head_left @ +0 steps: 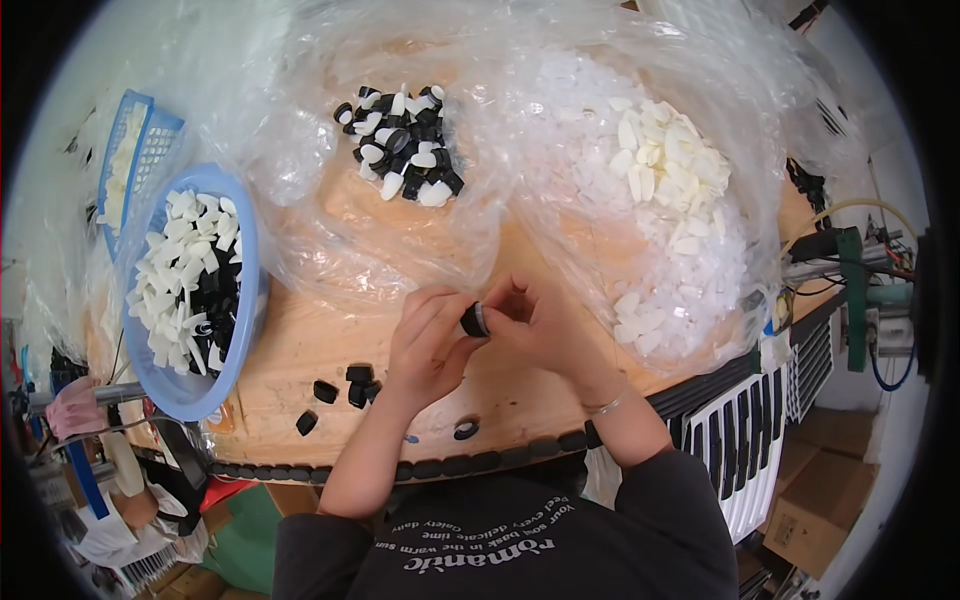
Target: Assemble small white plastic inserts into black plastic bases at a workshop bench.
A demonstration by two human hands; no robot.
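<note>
Matt black plastic cap, glossy crinkled clear plastic sheeting, smooth blue plastic basket, matt wooden tabletop.

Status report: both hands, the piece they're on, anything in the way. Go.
Left hand and right hand together, pinching one small black cap above the wooden table. Loose black caps lie beside the left wrist. Nothing between the hands.

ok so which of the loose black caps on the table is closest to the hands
The small black plastic cap at the top of the cluster beside the left wrist; the others lie lower or farther left. The hands themselves hold another black cap.
</note>
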